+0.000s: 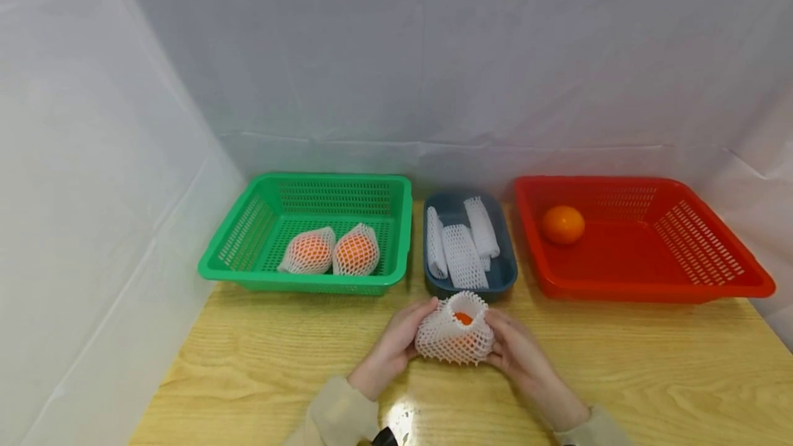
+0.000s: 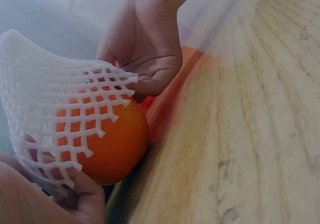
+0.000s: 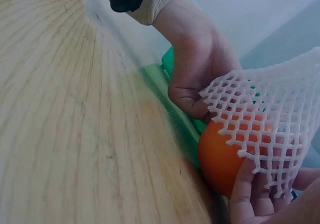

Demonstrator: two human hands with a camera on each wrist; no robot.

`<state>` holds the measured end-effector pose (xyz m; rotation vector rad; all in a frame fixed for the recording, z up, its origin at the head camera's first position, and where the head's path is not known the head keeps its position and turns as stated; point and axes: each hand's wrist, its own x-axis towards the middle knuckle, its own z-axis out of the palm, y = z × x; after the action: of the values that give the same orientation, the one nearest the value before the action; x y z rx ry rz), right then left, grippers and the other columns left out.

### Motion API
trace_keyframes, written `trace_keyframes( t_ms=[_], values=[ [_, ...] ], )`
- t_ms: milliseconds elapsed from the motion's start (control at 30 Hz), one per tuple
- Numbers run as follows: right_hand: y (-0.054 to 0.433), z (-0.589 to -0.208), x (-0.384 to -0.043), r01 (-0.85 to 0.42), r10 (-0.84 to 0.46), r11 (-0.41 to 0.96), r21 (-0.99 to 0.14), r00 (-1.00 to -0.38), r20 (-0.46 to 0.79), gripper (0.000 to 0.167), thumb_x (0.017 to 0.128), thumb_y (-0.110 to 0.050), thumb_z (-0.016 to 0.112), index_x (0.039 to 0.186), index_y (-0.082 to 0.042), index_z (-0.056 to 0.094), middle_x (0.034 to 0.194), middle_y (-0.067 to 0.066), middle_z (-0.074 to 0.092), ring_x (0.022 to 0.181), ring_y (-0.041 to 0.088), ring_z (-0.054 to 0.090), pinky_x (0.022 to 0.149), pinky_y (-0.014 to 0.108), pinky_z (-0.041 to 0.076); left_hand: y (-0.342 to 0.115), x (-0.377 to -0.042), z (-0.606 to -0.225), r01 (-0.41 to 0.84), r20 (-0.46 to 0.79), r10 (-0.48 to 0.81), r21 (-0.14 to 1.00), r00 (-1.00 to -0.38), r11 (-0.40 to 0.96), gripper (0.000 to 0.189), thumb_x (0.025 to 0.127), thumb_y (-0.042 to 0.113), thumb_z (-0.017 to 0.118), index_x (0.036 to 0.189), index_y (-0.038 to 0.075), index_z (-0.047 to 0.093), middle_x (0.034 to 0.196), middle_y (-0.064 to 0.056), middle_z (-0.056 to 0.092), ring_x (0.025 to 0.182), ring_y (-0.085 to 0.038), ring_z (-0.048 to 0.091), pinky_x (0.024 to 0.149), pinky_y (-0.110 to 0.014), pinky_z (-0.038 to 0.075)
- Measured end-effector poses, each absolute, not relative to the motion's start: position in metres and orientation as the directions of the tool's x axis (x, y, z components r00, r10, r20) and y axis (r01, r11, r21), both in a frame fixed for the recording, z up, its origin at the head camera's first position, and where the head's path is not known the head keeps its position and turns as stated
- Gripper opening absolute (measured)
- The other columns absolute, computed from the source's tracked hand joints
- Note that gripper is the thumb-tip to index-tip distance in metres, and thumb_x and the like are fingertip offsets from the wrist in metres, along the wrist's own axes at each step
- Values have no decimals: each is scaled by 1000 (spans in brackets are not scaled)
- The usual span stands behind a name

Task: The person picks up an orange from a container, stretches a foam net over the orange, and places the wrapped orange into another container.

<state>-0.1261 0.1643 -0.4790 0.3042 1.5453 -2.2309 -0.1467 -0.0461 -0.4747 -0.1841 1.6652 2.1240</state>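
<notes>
A white foam net sleeve [image 1: 441,336] covers much of an orange [image 2: 117,144] at the front middle of the wooden table. Its upper opening gapes, and a bit of bare fruit shows inside. From the left, my left hand [image 1: 396,343] pinches the net's side, thumb on top. My right hand [image 1: 520,353] grips the opposite side, its thumb and fingers at the mesh. Both wrist views show the orange's lower part bare below the net's ragged edge, close to the tabletop.
Two net-wrapped oranges [image 1: 356,253] lie in a green basket [image 1: 303,281] at the back left. Folded foam nets [image 1: 461,253] fill a dark blue tray [image 1: 509,270] behind my hands. One bare orange [image 1: 563,224] sits in a red basket [image 1: 650,289] on the right.
</notes>
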Motion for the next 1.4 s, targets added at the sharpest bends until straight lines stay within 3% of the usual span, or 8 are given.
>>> trace_keyframes(
  t_ms=[233,500,600,733,833,1067,1267,1400],
  values=[
    [167,-487,-129,444,-259,-235,-865,-886,-385,55,110,-22,39,152,10,25,100,-6,72,90,8,69,78,30,58,-44,-148,-481,-397,-353,243,903,-903,-165,43,104,36,54,128,1,62,94,4,65,84,-10,60,71,-25,53],
    [171,-490,-129,453,-347,-175,-874,-859,-375,59,110,-19,37,154,14,14,105,2,71,93,15,70,80,38,60,-40,-148,-484,-366,-342,185,923,-921,-121,34,105,32,53,116,1,65,89,3,61,79,-10,57,64,-24,51],
    [170,-487,-128,460,-349,-161,-873,-854,-386,57,109,-19,40,153,12,18,106,3,69,94,16,69,81,38,60,-41,-148,-484,-359,-339,173,928,-925,-97,38,105,32,54,120,-1,63,91,1,62,80,-11,57,65,-25,52],
    [164,-483,-127,429,-317,-160,-889,-875,-365,40,108,-18,45,139,6,37,103,3,65,92,15,68,80,35,59,-42,-148,-484,-355,-338,155,930,-928,-96,47,106,32,52,135,-5,57,99,-3,65,86,-13,59,70,-27,53],
    [158,-482,-125,405,-283,-159,-900,-892,-352,31,108,-18,46,131,3,42,102,4,63,91,14,66,79,34,59,-43,-148,-482,-356,-343,128,929,-931,-105,52,106,32,52,141,-6,52,106,-8,67,90,-14,59,73,-27,52],
    [157,-482,-125,386,-331,-183,-904,-890,-313,59,109,-23,43,153,7,20,120,7,62,103,16,65,90,36,56,-44,-150,-474,-328,-319,88,937,-944,-121,56,104,34,54,142,-7,51,122,-17,65,100,-18,60,86,-31,52],
    [161,-485,-126,395,-436,-233,-889,-859,-267,59,106,-16,46,153,6,18,122,5,60,109,17,61,96,37,53,-43,-150,-465,-285,-280,74,955,-957,-81,58,102,39,58,139,-6,55,137,-22,59,127,-33,54,113,-49,39],
    [161,-484,-125,427,-454,-279,-860,-848,-274,63,104,-11,46,156,6,16,123,4,61,110,17,61,98,37,53,-42,-150,-460,-293,-287,77,952,-955,-92,58,101,41,60,136,-5,59,138,-20,59,132,-34,49,116,-50,33]
  ],
)
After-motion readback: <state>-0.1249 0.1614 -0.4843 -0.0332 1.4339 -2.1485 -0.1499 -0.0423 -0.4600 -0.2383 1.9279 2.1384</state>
